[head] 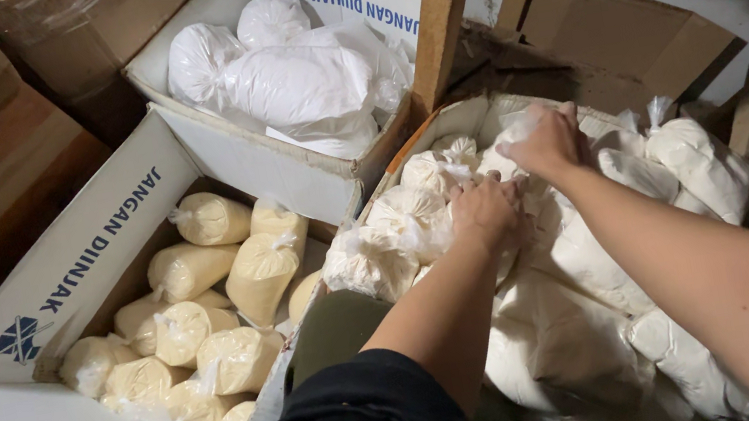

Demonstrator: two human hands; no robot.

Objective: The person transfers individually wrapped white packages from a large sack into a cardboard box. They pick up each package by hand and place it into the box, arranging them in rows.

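Observation:
Both my arms reach into a carton [420, 140] heaped with clear bags of white powder. My left hand [486, 210] presses down on the heap, fingers curled around a small tied bag [416, 217]. A little farther back, my right hand [548, 143] grips the knotted top of another white bag [507, 140]. Larger white bags [567, 330] lie under my forearms.
An open white carton [87, 250] at the left holds several bags of pale yellow powder [259, 272]. Behind it another carton [253, 150] holds big white bags [302, 80]. A wooden post [442, 6] stands between the cartons. Brown cardboard [629, 36] lies at the right.

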